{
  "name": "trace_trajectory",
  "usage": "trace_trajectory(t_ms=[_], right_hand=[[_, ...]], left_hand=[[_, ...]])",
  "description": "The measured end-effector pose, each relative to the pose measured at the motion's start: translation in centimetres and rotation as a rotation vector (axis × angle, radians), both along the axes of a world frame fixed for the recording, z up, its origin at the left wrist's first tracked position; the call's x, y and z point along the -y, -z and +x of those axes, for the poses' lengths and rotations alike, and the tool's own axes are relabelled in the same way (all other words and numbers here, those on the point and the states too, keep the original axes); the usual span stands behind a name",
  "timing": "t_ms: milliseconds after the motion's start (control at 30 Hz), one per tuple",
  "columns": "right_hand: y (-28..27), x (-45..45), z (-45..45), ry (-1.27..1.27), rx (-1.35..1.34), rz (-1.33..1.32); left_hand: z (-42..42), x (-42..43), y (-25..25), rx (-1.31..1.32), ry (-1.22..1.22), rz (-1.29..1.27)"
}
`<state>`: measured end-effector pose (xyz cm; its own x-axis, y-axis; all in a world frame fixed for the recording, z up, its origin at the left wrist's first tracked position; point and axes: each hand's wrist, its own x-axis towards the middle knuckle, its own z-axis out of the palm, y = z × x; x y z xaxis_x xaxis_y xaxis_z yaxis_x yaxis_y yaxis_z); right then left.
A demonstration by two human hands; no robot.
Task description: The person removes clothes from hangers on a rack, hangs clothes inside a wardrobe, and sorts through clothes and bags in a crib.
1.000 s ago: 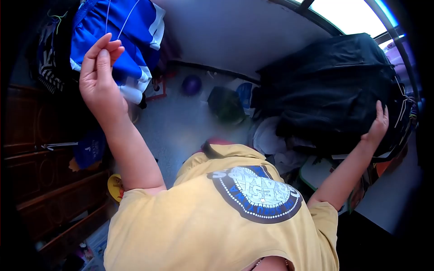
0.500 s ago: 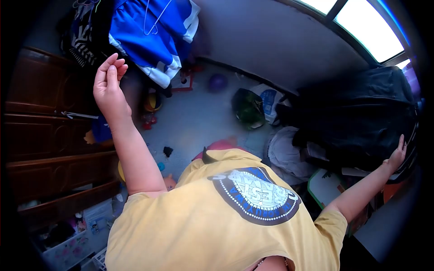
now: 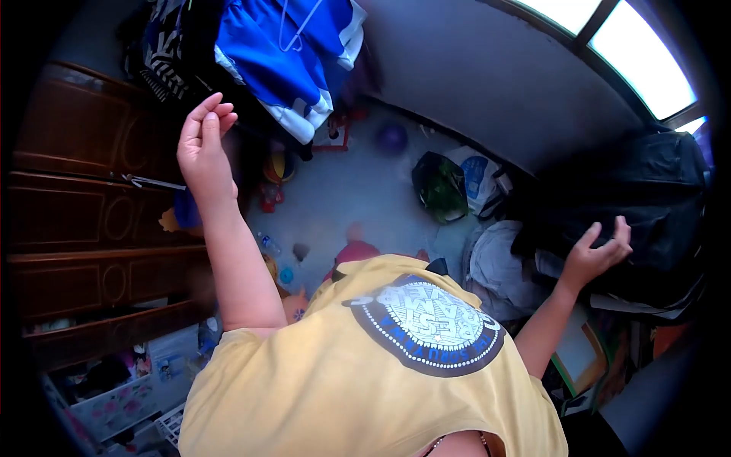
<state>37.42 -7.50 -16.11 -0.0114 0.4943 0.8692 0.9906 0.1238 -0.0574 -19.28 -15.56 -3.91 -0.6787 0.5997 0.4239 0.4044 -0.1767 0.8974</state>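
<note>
Right hand [image 3: 595, 255] has shifted inward; blue garment [image 3: 259, 53] slants down rightward.

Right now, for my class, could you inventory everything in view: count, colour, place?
Shorts: one, blue and white, upper left
Hanger: one, pale, against the shorts
Patterned clothing: count unclear, black and white, upper left
Dark clothing: count unclear, black, right
Cabinet: one, brown, left
Plastic bin: one, whitish, lower left
Window: one, white, upper right
Floor: one, grey, centre
Ball: one, purple, upper centre
Dark bag: one, black and green, right of ball
Pale bag: one, white and blue, beside it
Crumpled cloth: one, pale grey, right of centre
Small items: several, mixed, on floor
T-shirt: one, yellow, on the body
Left hand: one, bare, left of shorts
Right hand: one, bare, near dark clothing
</note>
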Motion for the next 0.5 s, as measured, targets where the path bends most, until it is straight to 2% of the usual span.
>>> trace_trajectory(t_ms=[67,200,433,500], right_hand=[[1.9,0.8,-3.7,-0.158,-0.274,-0.185],[3.9,1.1,-11.3,-0.420,-0.566,-0.507],[1.9,1.6,-28.2,-0.579,-0.476,-0.636],[0.8,1.0,-32.5,-0.635,-0.450,-0.592]], left_hand=[[-1.0,-0.3,-0.2,-0.020,-0.007,-0.021],[-4.9,-1.2,0.3,-0.018,0.031,-0.021],[-14.0,-1.8,0.8,-0.030,0.172,-0.029],[-16.2,-1.6,0.9,-0.042,0.187,-0.039]])
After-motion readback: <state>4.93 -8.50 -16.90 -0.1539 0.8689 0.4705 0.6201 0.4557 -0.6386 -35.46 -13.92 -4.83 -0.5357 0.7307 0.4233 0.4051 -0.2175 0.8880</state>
